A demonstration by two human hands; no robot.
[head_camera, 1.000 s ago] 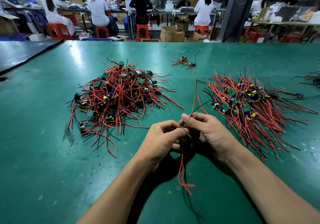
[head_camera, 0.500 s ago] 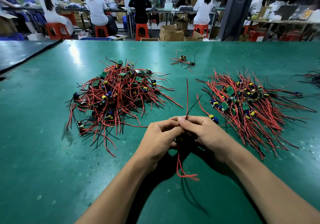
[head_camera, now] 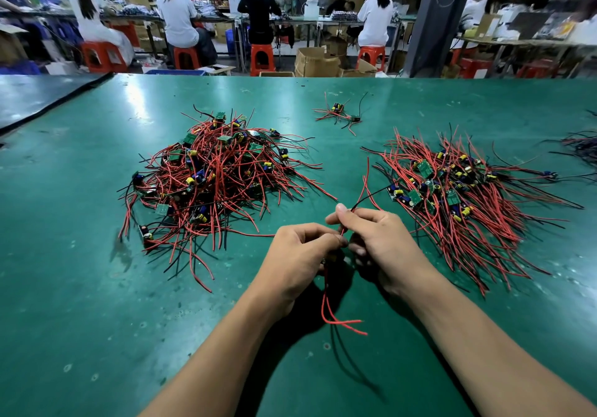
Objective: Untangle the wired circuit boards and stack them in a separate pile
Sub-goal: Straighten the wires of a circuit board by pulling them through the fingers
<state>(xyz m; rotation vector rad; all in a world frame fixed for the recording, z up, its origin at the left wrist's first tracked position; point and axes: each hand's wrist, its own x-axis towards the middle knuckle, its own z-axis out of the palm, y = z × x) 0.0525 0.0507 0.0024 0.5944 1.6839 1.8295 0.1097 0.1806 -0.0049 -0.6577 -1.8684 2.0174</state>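
Left hand (head_camera: pixel 300 255) and right hand (head_camera: pixel 384 245) pinch red leads (head_camera: pixel 324 300) stretched near-to-far between them.

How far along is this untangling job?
Done: the right pile, fanned mostly one way. In hand: left hand and right hand pinch one unit's wires. Left: the big tangled left heap, so perhaps half remains.

green table (head_camera: pixel 97 287) | orange stools (head_camera: pixel 262 58) | cardboard boxes (head_camera: pixel 315 61) | seated workers (head_camera: pixel 177 19) | possibly a jug (head_camera: pixel 311 9)
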